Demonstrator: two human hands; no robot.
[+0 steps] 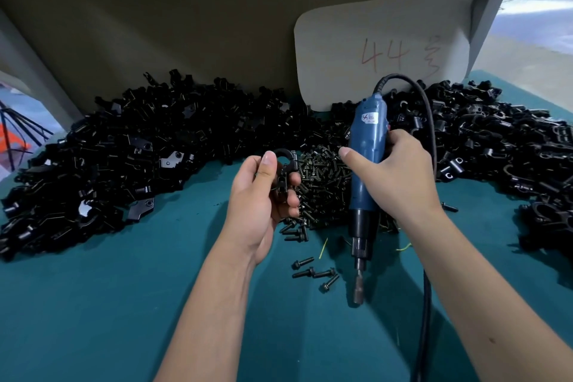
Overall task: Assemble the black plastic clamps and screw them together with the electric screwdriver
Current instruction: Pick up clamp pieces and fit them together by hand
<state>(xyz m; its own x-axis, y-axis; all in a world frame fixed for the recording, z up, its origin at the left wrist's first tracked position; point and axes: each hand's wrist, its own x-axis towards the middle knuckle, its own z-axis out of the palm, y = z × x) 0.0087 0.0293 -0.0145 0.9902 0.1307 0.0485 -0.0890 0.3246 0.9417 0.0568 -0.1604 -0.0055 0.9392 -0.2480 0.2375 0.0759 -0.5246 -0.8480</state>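
Fingers (293,178) of my left hand (260,205) are curling round a black plastic clamp (283,169), with the thumb pressing on its near face and its open ring poking up above the fingertips. My right hand (392,178) is wrapping round the blue plastic barrel of the electric screwdriver (366,164), forefinger stretching out across the front of the body, the other fingers gripping behind it. I am holding the tool nearly upright, its dark metal chuck and bit pointing down, the tip hovering just above the teal cloth-covered table (93,304). A red and white sticker is showing near the top of the barrel, too small for me to read. A black ribbed cord (429,139) is arching from the tool's top, then running down past my right wrist.

Between my hands a heap of small dark flanged screws (322,183) is lying loose on the cloth, with a few strays (314,273) scattering nearer to me. No bin is holding any of this: a big pile of glossy black clamp halves (124,158) is spreading on the left, another pile of ring-shaped black parts (496,146) on the right. Behind them a pale rounded card (381,43) is leaning against the beige back panel, bearing "44" in red handwriting, followed by a character I cannot make out.
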